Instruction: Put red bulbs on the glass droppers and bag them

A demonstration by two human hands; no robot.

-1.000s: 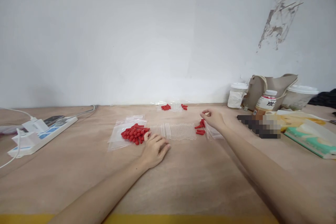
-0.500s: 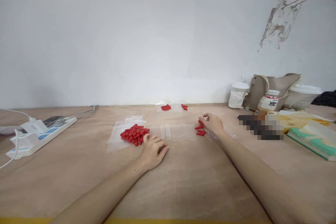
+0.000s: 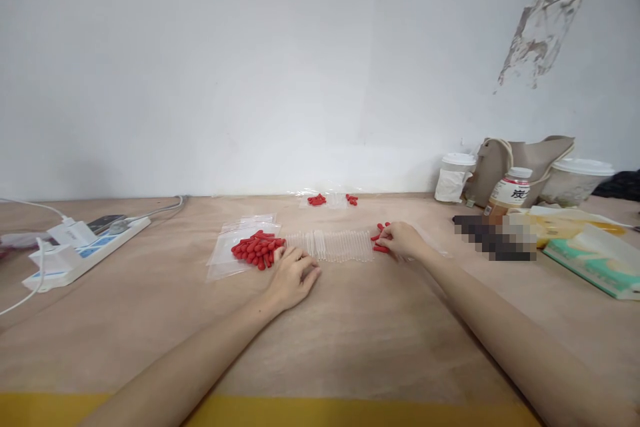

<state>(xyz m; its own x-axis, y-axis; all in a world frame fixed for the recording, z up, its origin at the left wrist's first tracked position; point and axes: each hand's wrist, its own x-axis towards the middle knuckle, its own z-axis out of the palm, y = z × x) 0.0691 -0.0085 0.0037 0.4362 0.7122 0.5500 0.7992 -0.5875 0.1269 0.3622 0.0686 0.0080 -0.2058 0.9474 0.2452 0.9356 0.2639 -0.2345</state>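
Observation:
A row of clear thin tubes (image 3: 345, 246) lies side by side between my two hands. At its left end my left hand (image 3: 293, 275) rests low on the table, fingers loosely bent and apart, nothing visibly held. Against those fingertips is a pile of red rubber dropper bulbs (image 3: 257, 249), lying on clear zip bags (image 3: 223, 260). My right hand (image 3: 403, 240) is at the row's right end, thumb and fingertips closed together on a red dropper bulb (image 3: 381, 249). A few more red bulbs (image 3: 383, 225) lie just beyond its fingers, partly hidden by them.
Near the wall lie clear bags (image 3: 334, 200) with red pieces. A white power strip (image 3: 95, 253) with chargers sits at left. On the right stand a lidded cup (image 3: 456, 177), a drink bottle (image 3: 510, 195), a beige bag (image 3: 535, 153) and a green tissue pack (image 3: 580, 265).
My right hand has come down and slightly left, from the farther red bulbs to the nearer ones. My left hand stays by the pile. The camera view has shifted a little.

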